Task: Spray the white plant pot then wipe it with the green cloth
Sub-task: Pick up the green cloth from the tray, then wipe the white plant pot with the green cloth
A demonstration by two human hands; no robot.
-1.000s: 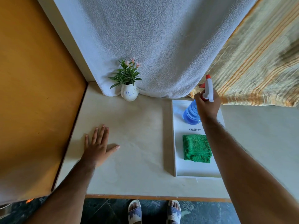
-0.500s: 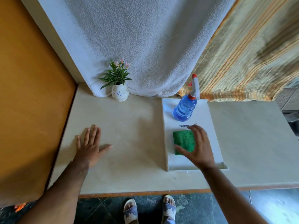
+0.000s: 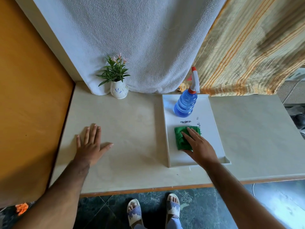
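From the head camera, the pale stone counter (image 3: 135, 133) ran left to right below a hanging white towel (image 3: 140, 43) and a striped yellow-and-orange curtain (image 3: 247, 47), with an orange panel (image 3: 29, 96) closing off its left side.

The white plant pot (image 3: 119, 91), marked with small blue strokes, stood upright at the back of the counter, touching the lower edge of the towel. A green plant with pink flowers (image 3: 115, 70) rose out of it. No hand was near it.

A white tray (image 3: 212, 129) lay on the right part of the counter. At its far end stood the blue spray bottle (image 3: 186, 104), upright, with a white trigger head and an orange nozzle tip, free of either hand. Nearer the camera, the green cloth (image 3: 180, 135) lay on the tray floor, bunched and folded, just past some dark printed marks.

The right hand (image 3: 198, 146) lay over the cloth's near right part, fingers (image 3: 191, 133) stretched across it and the thumb curled in at the cloth's near edge; it pressed or loosely gathered the fabric, and whether it had truly pinched it could not be told. The cloth had not left the tray.

The left hand (image 3: 90, 146) rested flat on the bare counter well to the left of the tray, palm down, fingers spread, holding nothing.

At the bottom edge, two feet in patterned slide sandals (image 3: 153, 210) stood on a dark green floor (image 3: 107, 210).
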